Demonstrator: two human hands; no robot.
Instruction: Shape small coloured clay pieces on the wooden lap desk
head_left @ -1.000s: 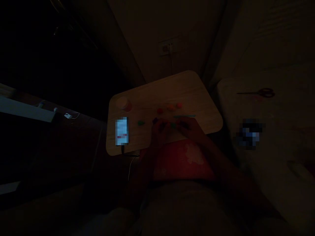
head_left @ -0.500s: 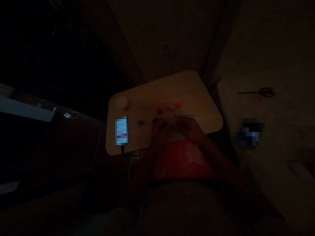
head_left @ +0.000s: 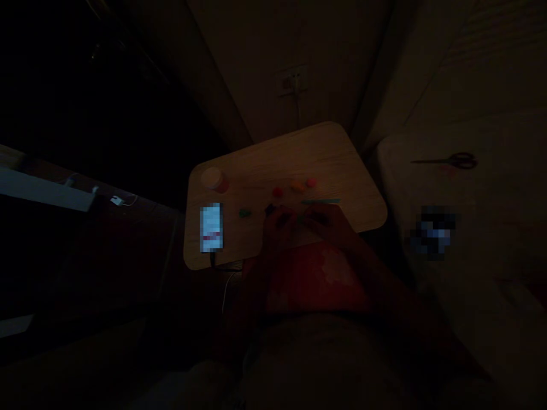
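Note:
My left hand point(head_left: 280, 223) and my right hand point(head_left: 323, 221) come together over the near edge of a small wooden table point(head_left: 273, 162), fingers curled. Between their fingertips is a small green lump of clay point(head_left: 300, 218), partly hidden and dim. A dark lump point(head_left: 270, 209) lies against the left hand's fingers. Just beyond the hands are a red lump point(head_left: 277, 192), an orange lump point(head_left: 298, 187), a pink lump point(head_left: 311, 183) and a thin blue-green stick point(head_left: 320, 201). Another green lump point(head_left: 244, 213) sits to the left.
A lidded jar point(head_left: 215, 179) and a lit phone point(head_left: 211, 228) with a cable occupy the table's left side. Scissors point(head_left: 447, 161) and a blurred dark object point(head_left: 433, 232) rest on the pale surface at right. A wall socket point(head_left: 293, 81) holds a plug. The room is very dark.
The hands stay almost in place, with slight finger movement around the green lump, of which less shows now. The other things have not moved.

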